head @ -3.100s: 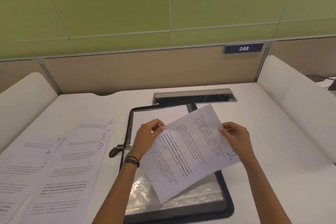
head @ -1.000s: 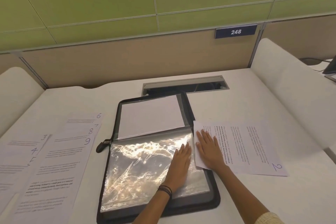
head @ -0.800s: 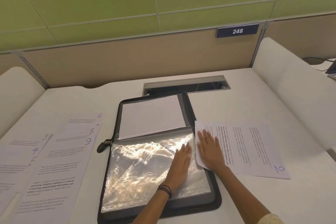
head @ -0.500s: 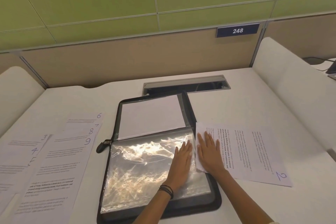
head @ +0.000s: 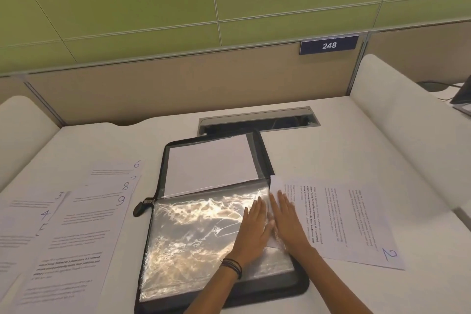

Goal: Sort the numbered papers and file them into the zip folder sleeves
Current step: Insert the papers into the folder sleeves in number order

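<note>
While left hand (head: 253,232) presses sleeve (head: 193,234), right hand (head: 288,224) on paper (head: 344,222)

left hand (head: 254,229) flat on the clear sleeve (head: 204,237) of the open black zip folder (head: 300,285); right hand (head: 286,222) flat on paper 2 (head: 356,224) beside it.

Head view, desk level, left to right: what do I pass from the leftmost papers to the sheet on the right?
Papers marked 3, 4, 5 → papers marked 6 to 9 → zipper pull → clear sleeve of the open zip folder → left hand → right hand → paper marked 2.
</note>
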### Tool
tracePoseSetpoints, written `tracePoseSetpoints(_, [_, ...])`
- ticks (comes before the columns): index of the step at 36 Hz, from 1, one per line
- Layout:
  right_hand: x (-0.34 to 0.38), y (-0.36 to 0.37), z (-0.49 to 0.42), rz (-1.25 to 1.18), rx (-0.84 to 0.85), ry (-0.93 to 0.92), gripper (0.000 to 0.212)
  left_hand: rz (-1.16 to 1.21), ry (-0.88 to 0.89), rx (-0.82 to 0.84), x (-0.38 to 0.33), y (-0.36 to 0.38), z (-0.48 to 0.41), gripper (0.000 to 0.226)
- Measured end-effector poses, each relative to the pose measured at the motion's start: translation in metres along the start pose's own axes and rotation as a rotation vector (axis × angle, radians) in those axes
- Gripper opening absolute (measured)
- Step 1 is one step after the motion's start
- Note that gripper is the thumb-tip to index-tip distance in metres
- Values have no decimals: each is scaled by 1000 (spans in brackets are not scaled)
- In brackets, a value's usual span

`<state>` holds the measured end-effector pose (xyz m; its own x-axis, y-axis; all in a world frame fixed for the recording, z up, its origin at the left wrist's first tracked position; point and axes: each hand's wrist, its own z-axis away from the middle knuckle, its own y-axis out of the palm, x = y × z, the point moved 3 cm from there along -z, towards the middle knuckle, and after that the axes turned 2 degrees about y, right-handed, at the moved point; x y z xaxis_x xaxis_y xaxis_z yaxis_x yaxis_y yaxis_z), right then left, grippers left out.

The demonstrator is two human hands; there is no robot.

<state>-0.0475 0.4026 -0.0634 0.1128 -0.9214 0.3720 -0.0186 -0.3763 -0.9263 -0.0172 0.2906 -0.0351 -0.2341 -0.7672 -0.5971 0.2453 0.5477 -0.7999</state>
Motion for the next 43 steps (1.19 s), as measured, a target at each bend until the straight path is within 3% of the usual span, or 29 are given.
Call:
tracePoseSetpoints(5, [-4, -12, 4, -53, -30, -113, 53, -50, 32, 24, -3, -3, -6, 74])
tracePoseSetpoints(10, [-11, -24, -1, -227, 39, -86, 51, -114, 75, 63, 0, -2, -14, 74])
tracePoseSetpoints(13, [-17, -42, -16, -371, -8, -40, 28, -145, 79, 88, 2, 0, -15, 76])
tracePoseSetpoints(16, [-21, -52, -35, -464, 0, -47, 23, -151, 78, 98, 5, 3, -15, 72])
tracePoseSetpoints(18, [-23, -51, -47, -423, 52, -78, 32, -144, 66, 99, 6, 3, -15, 72])
tracePoseSetpoints(23, [-34, -48, -80, -313, 198, 32, 83, -144, 38, 121, -2, -5, -16, 78])
tracePoseSetpoints(26, [-41, -47, -92, -250, 330, 31, 90, -140, 5, 152, -6, -8, -17, 94])
tracePoseSetpoints(31, [-40, -47, -103, -347, 381, 6, 69, -116, -62, 196, -17, -10, -19, 108])
tracePoseSetpoints(35, [-34, -46, -103, -399, 268, -24, 43, -116, -111, 189, -24, -10, -19, 70])
tracePoseSetpoints(38, [-26, -45, -98, -440, 199, -50, 27, -23, -136, 145, -28, -11, -17, 68])
tracePoseSetpoints(43, [-22, -43, -94, -472, 128, 3, 25, 47, -175, 68, -30, -15, -17, 108])
